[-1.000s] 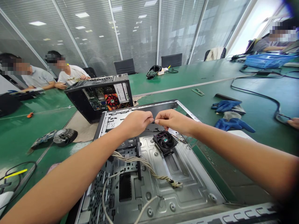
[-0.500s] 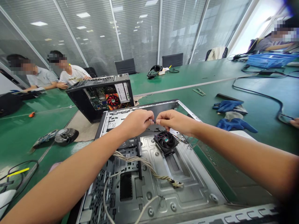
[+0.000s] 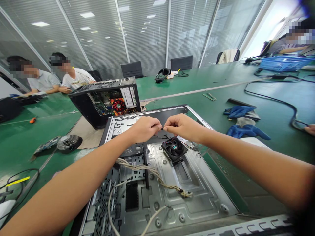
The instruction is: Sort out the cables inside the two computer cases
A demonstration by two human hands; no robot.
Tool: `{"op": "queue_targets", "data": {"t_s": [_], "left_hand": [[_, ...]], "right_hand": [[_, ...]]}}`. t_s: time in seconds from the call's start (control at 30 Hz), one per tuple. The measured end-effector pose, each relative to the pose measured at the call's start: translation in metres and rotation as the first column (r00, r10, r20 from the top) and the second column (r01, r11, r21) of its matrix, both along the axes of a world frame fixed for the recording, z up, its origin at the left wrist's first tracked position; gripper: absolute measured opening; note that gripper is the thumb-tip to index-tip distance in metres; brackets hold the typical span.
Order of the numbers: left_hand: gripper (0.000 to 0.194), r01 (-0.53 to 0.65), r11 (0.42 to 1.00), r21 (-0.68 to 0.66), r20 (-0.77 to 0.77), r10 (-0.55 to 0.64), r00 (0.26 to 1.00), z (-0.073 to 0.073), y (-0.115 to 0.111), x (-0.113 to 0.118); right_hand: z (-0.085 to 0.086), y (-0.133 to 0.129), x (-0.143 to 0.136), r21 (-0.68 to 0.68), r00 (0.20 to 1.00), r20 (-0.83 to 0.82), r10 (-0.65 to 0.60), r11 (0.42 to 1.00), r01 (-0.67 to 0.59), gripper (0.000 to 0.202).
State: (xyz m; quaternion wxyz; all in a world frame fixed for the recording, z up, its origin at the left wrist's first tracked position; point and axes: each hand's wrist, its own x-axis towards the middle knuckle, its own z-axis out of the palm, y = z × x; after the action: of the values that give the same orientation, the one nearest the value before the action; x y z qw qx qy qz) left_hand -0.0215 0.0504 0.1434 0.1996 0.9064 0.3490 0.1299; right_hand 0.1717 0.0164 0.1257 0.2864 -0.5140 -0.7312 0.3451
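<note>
Over an open computer case (image 3: 209, 186) lying on its side, my left hand (image 3: 145, 129) and my right hand (image 3: 183, 127) meet almost fingertip to fingertip. Both are closed in a pinch on a thin dark cable (image 3: 162, 128), mostly hidden by the fingers. Just beneath my right hand a black cooling fan (image 3: 174, 148) rests, tilted, on the case's bare metal floor, with thin wires at its upper edge. A twisted bundle of beige cables (image 3: 155, 172) crosses the case floor in front of the fan.
Behind stands another computer tower (image 3: 103, 103) with a red fan inside. Blue work gloves (image 3: 247, 129) lie to the right, a heatsink-like part (image 3: 69, 143) to the left. A blue basket (image 3: 283, 63) is at the far right. Several people sit around the green table (image 3: 197, 82).
My left hand's fingers have closed up a little, and a small light bit at its fingertips no longer shows. The fan and the case stay in place.
</note>
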Motion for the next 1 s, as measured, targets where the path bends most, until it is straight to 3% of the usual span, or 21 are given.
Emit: {"op": "queue_targets", "data": {"t_s": [0.27,0.5,0.73,1.0], "left_hand": [[0.017,0.010,0.985,0.172,0.076,-0.023,0.997,-0.0008,-0.0003,-0.0011],[0.024,-0.077,0.995,-0.065,0.092,0.082,0.992,0.0039,-0.0017,0.0015],[0.013,-0.072,0.995,0.072,0.161,0.060,0.985,-0.0005,-0.0041,0.0008],[0.016,-0.091,0.996,0.017,0.150,0.087,0.985,-0.0010,-0.0016,0.0015]], "right_hand": [[0.0019,-0.0016,-0.0007,-0.028,1.000,0.005,0.018,0.999,-0.018,0.015],[0.0002,0.0007,-0.0006,0.107,0.999,0.045,0.016,0.994,-0.021,0.014],[-0.0020,0.0008,-0.0005,0.093,1.000,0.009,-0.014,0.996,0.013,0.012],[-0.0022,0.0012,-0.0006,0.108,1.000,-0.005,-0.025,0.994,0.026,0.010]]}}
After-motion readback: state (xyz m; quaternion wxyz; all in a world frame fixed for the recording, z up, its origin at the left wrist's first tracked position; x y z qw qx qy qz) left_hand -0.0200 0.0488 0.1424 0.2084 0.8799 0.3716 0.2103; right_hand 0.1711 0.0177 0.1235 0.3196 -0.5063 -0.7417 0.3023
